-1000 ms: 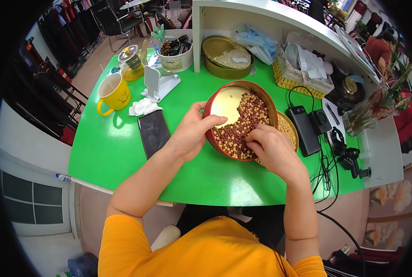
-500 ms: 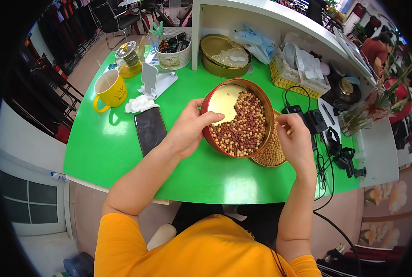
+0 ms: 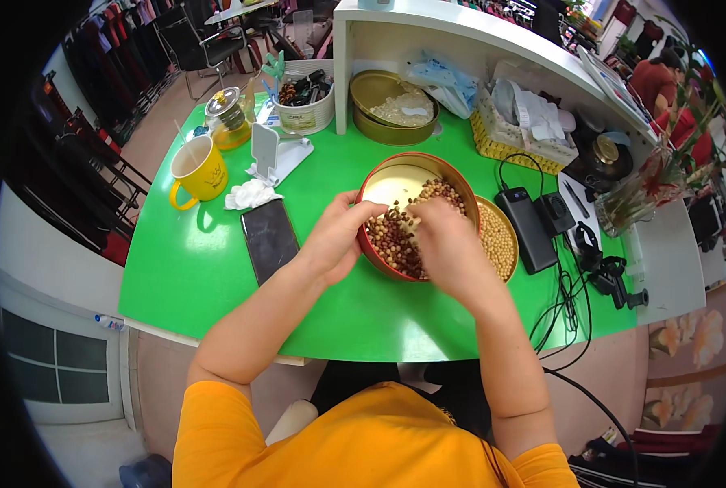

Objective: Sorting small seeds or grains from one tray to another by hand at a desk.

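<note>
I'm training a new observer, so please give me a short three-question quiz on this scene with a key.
1. True or false: the left hand grips the red tin.

2. Which lies just left of the left hand?
A) the vase
B) the phone
C) the basket

3. Fill the gap: the right hand is over the mixed ____ in the red tin.

Key: 1. True. 2. B. 3. beans.

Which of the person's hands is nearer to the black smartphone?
Left. The left hand grasps the red round tin to the smartphone's right; the right hand is farther right, over the beans.
</note>
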Action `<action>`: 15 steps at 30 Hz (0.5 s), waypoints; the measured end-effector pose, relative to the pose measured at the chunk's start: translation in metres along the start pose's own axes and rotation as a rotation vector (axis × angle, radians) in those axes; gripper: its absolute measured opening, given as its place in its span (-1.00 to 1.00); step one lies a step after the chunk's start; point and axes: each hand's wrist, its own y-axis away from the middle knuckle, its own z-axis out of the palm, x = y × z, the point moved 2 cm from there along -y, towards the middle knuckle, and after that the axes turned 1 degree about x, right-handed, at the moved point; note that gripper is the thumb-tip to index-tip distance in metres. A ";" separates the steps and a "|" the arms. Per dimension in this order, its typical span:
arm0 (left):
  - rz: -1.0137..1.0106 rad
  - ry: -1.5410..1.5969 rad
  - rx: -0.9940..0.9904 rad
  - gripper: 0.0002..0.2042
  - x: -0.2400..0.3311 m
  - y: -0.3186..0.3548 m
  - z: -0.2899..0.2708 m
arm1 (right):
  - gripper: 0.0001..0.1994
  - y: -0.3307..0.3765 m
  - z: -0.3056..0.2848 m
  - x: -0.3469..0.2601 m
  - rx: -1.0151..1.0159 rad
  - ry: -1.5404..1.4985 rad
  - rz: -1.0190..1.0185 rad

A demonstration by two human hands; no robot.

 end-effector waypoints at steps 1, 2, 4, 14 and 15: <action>-0.009 0.004 0.011 -0.51 0.000 0.000 -0.002 | -0.76 -0.003 -0.002 0.002 0.050 -0.038 -0.033; -0.020 0.010 0.011 -0.53 0.001 -0.002 -0.001 | -0.76 -0.006 -0.007 0.009 0.047 -0.035 -0.035; -0.021 -0.006 0.002 -0.55 0.006 -0.004 -0.003 | -0.78 -0.008 -0.021 0.023 0.134 0.100 -0.003; -0.163 -0.475 -0.199 -0.66 0.058 -0.002 -0.040 | -0.85 0.080 -0.032 0.005 0.172 -0.040 0.353; -0.168 -0.476 -0.211 -0.66 0.058 -0.003 -0.039 | -0.86 0.091 -0.029 0.009 0.109 0.014 0.407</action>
